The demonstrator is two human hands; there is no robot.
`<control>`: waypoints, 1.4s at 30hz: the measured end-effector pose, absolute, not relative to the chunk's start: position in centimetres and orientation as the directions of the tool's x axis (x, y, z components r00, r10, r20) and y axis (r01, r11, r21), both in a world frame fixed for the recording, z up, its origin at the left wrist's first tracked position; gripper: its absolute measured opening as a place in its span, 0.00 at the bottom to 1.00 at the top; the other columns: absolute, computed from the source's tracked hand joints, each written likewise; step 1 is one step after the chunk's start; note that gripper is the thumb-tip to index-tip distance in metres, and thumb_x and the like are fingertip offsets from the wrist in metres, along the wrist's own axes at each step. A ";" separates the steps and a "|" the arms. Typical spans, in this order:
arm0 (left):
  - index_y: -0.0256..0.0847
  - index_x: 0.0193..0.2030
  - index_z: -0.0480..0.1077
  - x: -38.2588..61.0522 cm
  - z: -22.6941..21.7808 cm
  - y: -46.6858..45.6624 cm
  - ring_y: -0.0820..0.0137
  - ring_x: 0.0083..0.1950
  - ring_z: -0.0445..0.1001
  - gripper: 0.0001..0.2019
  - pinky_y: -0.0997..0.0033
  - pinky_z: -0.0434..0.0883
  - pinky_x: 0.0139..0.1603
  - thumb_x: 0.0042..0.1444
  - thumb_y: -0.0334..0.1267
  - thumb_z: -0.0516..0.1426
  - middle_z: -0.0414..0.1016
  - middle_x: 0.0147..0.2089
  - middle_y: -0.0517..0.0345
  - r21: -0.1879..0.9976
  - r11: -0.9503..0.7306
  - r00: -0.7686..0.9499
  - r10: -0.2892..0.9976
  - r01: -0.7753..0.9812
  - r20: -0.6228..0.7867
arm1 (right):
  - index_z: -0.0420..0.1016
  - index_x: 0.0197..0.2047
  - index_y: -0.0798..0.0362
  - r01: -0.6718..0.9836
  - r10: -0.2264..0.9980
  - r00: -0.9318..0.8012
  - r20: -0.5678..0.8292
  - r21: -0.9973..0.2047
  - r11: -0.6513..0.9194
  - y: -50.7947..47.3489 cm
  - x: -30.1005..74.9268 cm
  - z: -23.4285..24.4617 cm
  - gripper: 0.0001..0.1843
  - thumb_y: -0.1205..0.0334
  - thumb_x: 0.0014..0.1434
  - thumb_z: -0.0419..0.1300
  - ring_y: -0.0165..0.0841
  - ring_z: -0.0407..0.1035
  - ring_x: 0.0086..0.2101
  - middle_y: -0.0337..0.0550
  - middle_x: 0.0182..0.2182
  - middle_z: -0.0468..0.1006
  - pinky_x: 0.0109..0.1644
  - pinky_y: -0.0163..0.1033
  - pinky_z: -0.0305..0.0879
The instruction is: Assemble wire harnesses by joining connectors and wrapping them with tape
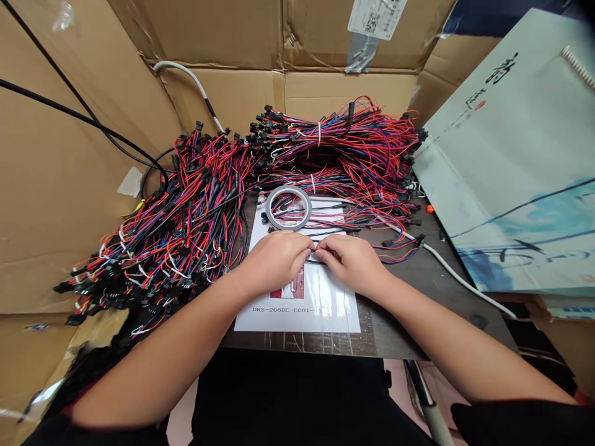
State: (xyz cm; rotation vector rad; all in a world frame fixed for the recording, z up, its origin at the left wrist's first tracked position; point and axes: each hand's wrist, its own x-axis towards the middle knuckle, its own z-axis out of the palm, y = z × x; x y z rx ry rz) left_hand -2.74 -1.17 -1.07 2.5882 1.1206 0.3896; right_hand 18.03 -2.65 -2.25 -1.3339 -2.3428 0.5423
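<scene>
My left hand (281, 260) and my right hand (351, 263) meet above a printed sheet (334, 310), thumbs and fingertips pinched together almost touching. What lies between the fingertips is too small and hidden to make out. Dark thin cables (325, 236) run just behind and under the fingers, their ends partly covered by the hands. A roll of grey-edged tape (289, 209) lies directly beyond my left hand, over several wires. The sheet shows a red picture (296, 286) and printed lettering, partly covered by my left hand.
A big heap of red, blue and black wire harnesses (195, 210) spreads along the left. Tied bundles (334, 136) are stacked at the back. A white cable (446, 266) crosses the right of the dark table (395, 328). Cardboard walls (223, 37) and a pale paper bag (520, 161) enclose the space.
</scene>
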 end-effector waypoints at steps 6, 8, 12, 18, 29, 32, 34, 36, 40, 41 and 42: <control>0.39 0.39 0.74 -2.2 -0.6 -1.5 0.63 0.41 0.75 0.09 0.61 0.67 0.47 0.63 0.39 0.54 0.78 0.36 0.54 0.366 -0.646 0.641 0.752 0.670 0.154 | 0.73 0.39 0.52 0.773 0.853 -0.486 0.190 -0.362 0.521 -3.0 17.7 -2.7 0.11 0.58 0.69 0.51 0.36 0.71 0.37 0.46 0.36 0.80 0.37 0.39 0.56; 0.39 0.38 0.74 -2.2 -0.6 -1.4 0.64 0.41 0.75 0.11 0.63 0.66 0.45 0.65 0.43 0.54 0.78 0.37 0.55 0.389 -0.636 0.634 0.758 0.667 0.153 | 0.73 0.40 0.52 0.780 0.846 -0.495 0.198 -0.328 0.533 -3.1 17.6 -2.7 0.12 0.59 0.70 0.50 0.36 0.71 0.37 0.46 0.36 0.80 0.37 0.39 0.56; 0.41 0.37 0.75 -2.3 -0.9 -1.0 0.67 0.40 0.76 0.11 0.67 0.65 0.42 0.65 0.43 0.54 0.79 0.37 0.59 0.444 -0.612 0.633 0.765 0.654 0.122 | 0.74 0.42 0.52 0.781 0.838 -0.518 0.171 -0.306 0.545 -3.2 17.9 -2.3 0.15 0.56 0.71 0.49 0.35 0.72 0.35 0.46 0.36 0.80 0.35 0.39 0.56; 0.43 0.38 0.75 -2.8 -0.7 -0.8 0.68 0.41 0.75 0.09 0.68 0.64 0.42 0.65 0.40 0.55 0.79 0.38 0.62 0.447 -0.599 0.626 0.772 0.664 0.105 | 0.75 0.45 0.52 0.682 0.754 -0.637 0.160 -0.338 0.649 -2.7 20.9 -1.2 0.13 0.58 0.70 0.51 0.33 0.74 0.37 0.43 0.38 0.80 0.38 0.37 0.61; 0.44 0.39 0.75 -2.7 -0.7 -0.7 0.67 0.42 0.75 0.08 0.68 0.65 0.43 0.64 0.41 0.55 0.80 0.39 0.62 0.433 -0.548 0.583 0.810 0.716 0.062 | 0.75 0.38 0.54 0.760 0.724 -0.639 0.261 0.070 0.646 -3.6 30.2 -0.5 0.11 0.60 0.68 0.54 0.34 0.70 0.30 0.42 0.29 0.77 0.37 0.41 0.60; 0.44 0.39 0.75 -2.7 -0.7 -0.8 0.67 0.43 0.76 0.08 0.68 0.65 0.44 0.64 0.41 0.55 0.80 0.40 0.62 0.430 -0.559 0.589 0.805 0.709 0.073 | 0.76 0.40 0.56 0.712 0.648 -0.700 0.300 0.231 0.663 -4.4 31.9 -0.8 0.08 0.65 0.66 0.55 0.34 0.66 0.30 0.44 0.28 0.75 0.38 0.42 0.60; 0.43 0.40 0.75 -2.7 -0.7 -0.8 0.67 0.44 0.76 0.09 0.68 0.66 0.44 0.65 0.41 0.54 0.80 0.41 0.62 0.424 -0.570 0.597 0.798 0.704 0.081 | 0.76 0.45 0.57 0.671 0.608 -0.741 0.283 0.312 0.673 -5.0 32.9 -1.1 0.09 0.68 0.65 0.55 0.35 0.65 0.31 0.46 0.31 0.76 0.39 0.43 0.60; 0.43 0.40 0.75 -2.7 -0.8 -0.8 0.67 0.44 0.76 0.10 0.68 0.66 0.44 0.66 0.41 0.53 0.80 0.41 0.61 0.413 -0.586 0.609 0.788 0.697 0.090 | 0.75 0.50 0.59 0.628 0.573 -0.778 0.259 0.364 0.688 -5.6 33.7 -1.3 0.13 0.71 0.65 0.54 0.37 0.65 0.33 0.49 0.36 0.78 0.41 0.44 0.62; 0.42 0.41 0.74 -2.5 -1.1 -0.7 0.67 0.44 0.75 0.11 0.67 0.67 0.45 0.66 0.40 0.52 0.78 0.40 0.59 0.374 -0.625 0.640 0.762 0.684 0.103 | 0.73 0.54 0.60 0.641 0.592 -0.768 0.245 0.319 0.698 -6.1 35.3 -2.3 0.17 0.73 0.64 0.53 0.39 0.67 0.38 0.52 0.42 0.78 0.46 0.46 0.65; 0.41 0.40 0.74 -2.4 -1.1 -0.7 0.66 0.44 0.75 0.11 0.66 0.67 0.46 0.66 0.40 0.52 0.78 0.40 0.58 0.361 -0.635 0.648 0.755 0.683 0.102 | 0.73 0.55 0.59 0.664 0.615 -0.747 0.252 0.286 0.690 -6.1 35.7 -2.6 0.17 0.73 0.64 0.53 0.39 0.67 0.39 0.52 0.43 0.77 0.46 0.45 0.65; 0.41 0.40 0.74 -2.4 -1.1 -0.7 0.66 0.44 0.74 0.11 0.66 0.68 0.46 0.66 0.40 0.51 0.77 0.40 0.57 0.346 -0.643 0.654 0.750 0.683 0.101 | 0.73 0.55 0.59 0.690 0.639 -0.723 0.262 0.250 0.679 -6.0 36.0 -2.9 0.17 0.73 0.65 0.53 0.38 0.68 0.39 0.52 0.44 0.77 0.47 0.45 0.66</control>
